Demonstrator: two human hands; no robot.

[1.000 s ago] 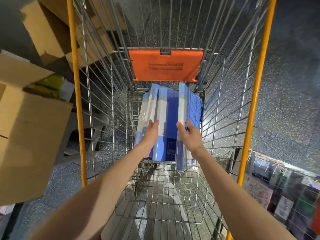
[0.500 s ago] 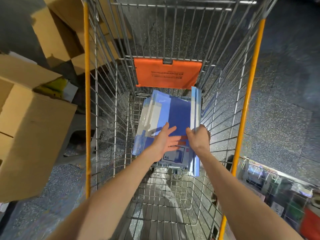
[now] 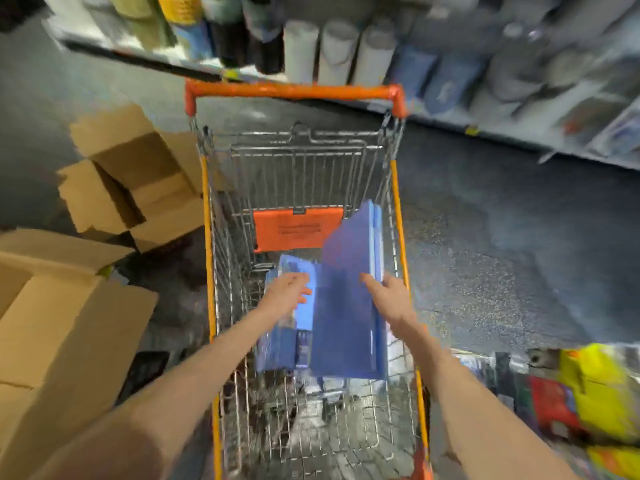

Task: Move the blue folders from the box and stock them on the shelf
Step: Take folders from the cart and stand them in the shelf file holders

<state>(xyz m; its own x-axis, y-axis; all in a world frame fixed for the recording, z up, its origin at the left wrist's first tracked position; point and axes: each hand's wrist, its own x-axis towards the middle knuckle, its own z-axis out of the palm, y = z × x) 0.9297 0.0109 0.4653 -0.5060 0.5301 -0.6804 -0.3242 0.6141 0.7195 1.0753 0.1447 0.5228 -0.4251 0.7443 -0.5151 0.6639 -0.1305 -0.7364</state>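
Blue folders form two lots in one wire cart. The right hand grips an upright bundle with thumb and fingers. The left hand rests straight fingers on a flat pile. Blur hides the sheet counts.

The wire cart holds what looks like stacked blue folders.

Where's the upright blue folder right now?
Head view, centre-right: the upright blue folder is in the cart along its right wall, gripped by the right hand, just right of the flat folder stack under the left hand.
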